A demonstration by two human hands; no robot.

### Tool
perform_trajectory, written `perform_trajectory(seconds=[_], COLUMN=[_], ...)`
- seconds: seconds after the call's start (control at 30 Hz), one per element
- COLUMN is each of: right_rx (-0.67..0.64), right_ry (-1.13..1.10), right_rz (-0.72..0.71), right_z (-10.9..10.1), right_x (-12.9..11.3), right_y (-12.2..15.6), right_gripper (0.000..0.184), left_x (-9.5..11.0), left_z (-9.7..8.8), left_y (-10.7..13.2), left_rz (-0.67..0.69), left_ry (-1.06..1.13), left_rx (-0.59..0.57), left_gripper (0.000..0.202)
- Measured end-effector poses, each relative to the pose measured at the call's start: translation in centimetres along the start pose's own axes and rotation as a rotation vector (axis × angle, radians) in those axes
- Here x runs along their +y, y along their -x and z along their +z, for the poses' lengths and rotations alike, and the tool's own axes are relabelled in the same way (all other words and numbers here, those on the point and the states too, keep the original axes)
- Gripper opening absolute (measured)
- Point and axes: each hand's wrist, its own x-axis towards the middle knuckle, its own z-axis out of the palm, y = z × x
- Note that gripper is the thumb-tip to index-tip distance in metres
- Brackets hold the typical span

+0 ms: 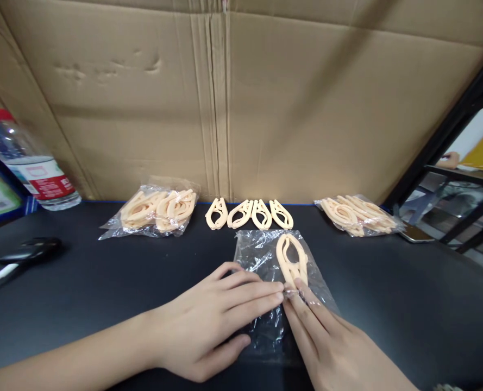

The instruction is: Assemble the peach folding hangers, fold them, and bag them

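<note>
A clear plastic bag (pixel 261 255) lies flat on the dark table before me. Inside its right part rests a beige plastic piece, looped like a folded travel hanger (pixel 284 260). My right hand (pixel 322 331) grips the lower end of this folding hanger at the bag's near side, fingers partly within the film. My left hand (pixel 220 315) lies across the bag with its fingers stretched out, tips touching the film beside the right fingers. Beyond the bag, several loose folding hangers (pixel 261 214) stand in a row.
Bagged folding hangers lie at the back left (pixel 160 209) and in another bag at the back right (pixel 355 214). A water bottle (pixel 41 168) leans at far left, above a black object (pixel 31 250) with a white cable. Cardboard (pixel 306 98) walls the back.
</note>
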Motion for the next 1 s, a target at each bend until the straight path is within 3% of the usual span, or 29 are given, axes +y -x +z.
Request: perform_trajectory(seconds=[0.07,0.23,0.3,0.4,0.53,0.6,0.7,0.77,0.87,1.0], right_rx=[0.006,-0.066,-0.094,-0.045,0.150,0.204,0.186,0.099,-0.070,-0.350], right_ry=[-0.004,-0.129,-0.205,-0.314,-0.467,-0.502,-0.441,-0.407,-0.448,-0.254], right_rz=[0.023,0.033,0.067,0.062,0.061,0.109,0.255,0.303,0.219,0.120], right_z=[0.0,0.3,0.1,-0.9,-2.9,-2.9,-0.7,1.9,5.9,9.7], right_x=[0.2,0.7,1.0,1.4,2.8,4.4,7.9,10.7,14.2,16.5], right_y=[-0.1,-0.8,-1.3,-2.0,-2.3,-2.5,-3.2,-4.0,-5.4,-7.2], right_gripper=[0.035,0.086,0.091,0.081,0.045,0.034,0.025,0.030,0.050,0.063], left_x=[0.1,0.2,0.2,0.1,0.1,0.0,0.0,0.0,0.0,0.0], left_z=[0.0,0.1,0.2,0.3,0.3,0.3,0.4,0.4,0.4,0.5], left_y=[0.0,0.3,0.4,0.4,0.4,0.5,0.7,0.8,0.8,0.9], left_rz=[0.015,0.006,-0.012,-0.063,-0.098,-0.089,-0.087,-0.086,-0.075,-0.053], left_ry=[-0.017,-0.049,-0.049,-0.033,-0.007,-0.002,0.003,0.006,0.008,-0.006], left_rx=[0.009,-0.006,0.007,0.041,0.082,0.092,0.106,0.109,0.113,0.113], left_gripper=[0.066,0.067,0.068,0.071,0.075,0.076,0.074,0.072,0.065,0.053])
